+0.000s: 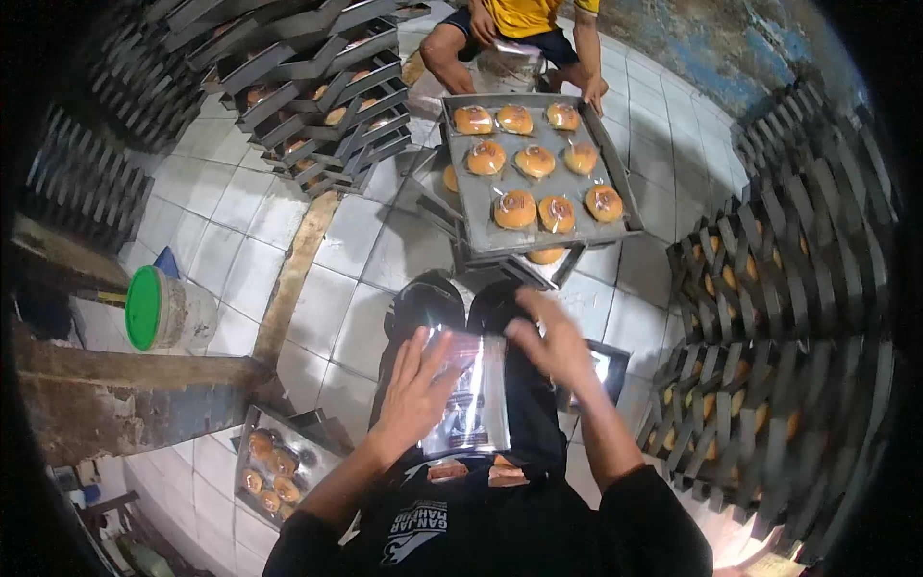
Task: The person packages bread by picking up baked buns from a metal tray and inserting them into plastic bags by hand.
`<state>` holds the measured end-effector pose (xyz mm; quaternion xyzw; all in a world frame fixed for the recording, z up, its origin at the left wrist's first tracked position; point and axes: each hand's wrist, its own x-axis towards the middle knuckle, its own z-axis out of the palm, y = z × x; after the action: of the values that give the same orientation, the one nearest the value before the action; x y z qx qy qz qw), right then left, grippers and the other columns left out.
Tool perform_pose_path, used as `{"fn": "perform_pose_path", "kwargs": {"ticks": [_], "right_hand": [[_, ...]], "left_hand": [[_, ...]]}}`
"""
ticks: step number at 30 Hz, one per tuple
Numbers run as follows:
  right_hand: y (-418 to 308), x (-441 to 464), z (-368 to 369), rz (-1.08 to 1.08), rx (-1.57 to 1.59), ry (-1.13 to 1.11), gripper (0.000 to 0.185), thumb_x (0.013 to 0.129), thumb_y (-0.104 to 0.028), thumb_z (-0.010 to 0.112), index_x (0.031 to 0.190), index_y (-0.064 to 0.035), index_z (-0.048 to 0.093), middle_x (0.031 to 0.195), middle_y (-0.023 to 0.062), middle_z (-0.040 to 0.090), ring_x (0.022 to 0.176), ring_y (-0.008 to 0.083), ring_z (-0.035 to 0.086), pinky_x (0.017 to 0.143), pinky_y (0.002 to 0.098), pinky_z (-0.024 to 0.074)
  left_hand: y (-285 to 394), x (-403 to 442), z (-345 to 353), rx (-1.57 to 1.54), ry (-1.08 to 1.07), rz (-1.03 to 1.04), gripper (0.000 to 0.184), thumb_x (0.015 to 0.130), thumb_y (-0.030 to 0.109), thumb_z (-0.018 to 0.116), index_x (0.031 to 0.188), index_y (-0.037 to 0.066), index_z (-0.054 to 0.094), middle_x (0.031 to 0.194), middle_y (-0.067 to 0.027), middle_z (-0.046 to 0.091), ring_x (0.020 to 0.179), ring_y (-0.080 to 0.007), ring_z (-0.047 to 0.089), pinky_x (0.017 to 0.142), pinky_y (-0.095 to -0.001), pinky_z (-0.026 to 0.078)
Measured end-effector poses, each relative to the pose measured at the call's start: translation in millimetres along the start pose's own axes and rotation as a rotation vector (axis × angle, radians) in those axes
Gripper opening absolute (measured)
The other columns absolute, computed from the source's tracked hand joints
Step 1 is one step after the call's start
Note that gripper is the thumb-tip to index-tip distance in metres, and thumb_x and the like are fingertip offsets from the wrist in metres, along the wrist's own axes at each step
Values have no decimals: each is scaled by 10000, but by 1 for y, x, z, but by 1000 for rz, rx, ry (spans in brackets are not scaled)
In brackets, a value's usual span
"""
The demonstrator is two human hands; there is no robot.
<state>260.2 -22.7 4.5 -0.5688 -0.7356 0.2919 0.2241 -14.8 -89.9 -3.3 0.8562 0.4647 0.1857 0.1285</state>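
Observation:
On my lap lies a stack of clear plastic bags (pixel 478 399), shiny and partly printed. My left hand (pixel 415 389) rests on the stack's left side with its fingers stretched out flat. Above the right side of my lap, my right hand (pixel 558 344) is blurred by motion; its thumb and fingers look apart, and nothing shows in them. Beyond my knees is a metal tray (pixel 476 204) with several round golden buns (pixel 535 162) in clear wrapping. More of a bun shows beneath the tray's near edge.
Another person's hand (pixel 594 91) is at the tray's far right corner. Stacked trays (pixel 769 279) of buns stand at right, with another stack (pixel 317 106) at upper left. A small tray (pixel 293 447) of buns lies at lower left, near a green-lidded bucket (pixel 144 308).

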Motion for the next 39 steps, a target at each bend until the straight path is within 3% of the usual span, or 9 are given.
{"fn": "perform_pose_path", "kwargs": {"ticks": [5, 8, 10, 12, 16, 22, 27, 34, 39], "right_hand": [[-47, -64, -4, -175, 90, -160, 288, 871, -111, 765, 1098, 20, 645, 1106, 154, 658, 1072, 331, 648, 956, 418, 520], [-52, -50, -51, -266, 425, -187, 148, 859, -12, 757, 995, 12, 702, 945, 134, 704, 847, 271, 703, 727, 353, 552], [5, -27, -57, -33, 648, -286, 171, 947, -157, 730, 995, 7, 725, 967, 83, 723, 893, 174, 691, 763, 299, 550], [78, 29, -41, 275, 711, -41, 306, 1011, -294, 654, 995, 3, 721, 938, 64, 721, 923, 149, 670, 811, 308, 539], [204, 129, -6, 334, -99, 171, 516, 1006, -448, 604, 1113, 51, 676, 980, 227, 728, 909, 331, 713, 794, 402, 543], [217, 172, 45, 499, -300, 174, 803, 837, -646, 693, 1197, 68, 630, 1082, 328, 695, 1066, 444, 685, 872, 487, 530], [183, 143, 34, 507, 204, 43, 628, 785, -339, 874, 1202, 17, 567, 1035, 129, 673, 980, 219, 648, 857, 350, 532], [0, 67, -39, 187, 1207, 174, 548, 866, -100, 779, 1345, -38, 518, 1256, 88, 641, 1181, 217, 635, 1017, 382, 530], [-71, 9, 12, -466, 165, 312, 469, 788, 9, 753, 1225, -59, 596, 1216, 148, 639, 1126, 329, 645, 1004, 477, 526]], "left_hand": [[11, -2, -14, -601, -13, -153, 451, 918, 61, 664, 1367, 75, 627, 1558, -181, 430, 1431, -374, 410, 1150, -505, 386], [5, -2, -22, -1167, -371, -364, 393, 975, 128, 674, 1314, -63, 617, 1198, -198, 703, 1107, -231, 692, 978, -350, 538], [-8, 7, -31, -1265, -574, -588, 205, 965, 110, 664, 1086, -52, 699, 903, -134, 756, 806, -186, 738, 778, -314, 590], [-15, 27, -43, -1249, -202, -755, 147, 973, 99, 621, 907, -5, 700, 769, -82, 732, 627, -142, 690, 645, -286, 575], [-32, 62, -22, -1449, 389, -820, 213, 1063, 203, 517, 1094, 17, 616, 901, -134, 725, 803, -204, 720, 782, -341, 588], [-42, 57, 14, -1636, 387, -821, 262, 1082, 230, 504, 1173, 3, 600, 995, -190, 728, 848, -248, 734, 809, -361, 597], [-52, 62, 15, -1543, 333, -810, 283, 1066, 268, 540, 1190, 20, 600, 1114, -162, 717, 955, -230, 709, 816, -364, 577], [-53, 93, -11, -1920, 546, -876, 227, 1030, 233, 616, 1103, 20, 581, 1210, -210, 678, 1104, -316, 691, 876, -436, 583], [-62, 123, 23, -1943, 421, -936, 395, 951, 281, 746, 1143, -14, 568, 1145, -196, 687, 1076, -300, 702, 841, -429, 607]]}}
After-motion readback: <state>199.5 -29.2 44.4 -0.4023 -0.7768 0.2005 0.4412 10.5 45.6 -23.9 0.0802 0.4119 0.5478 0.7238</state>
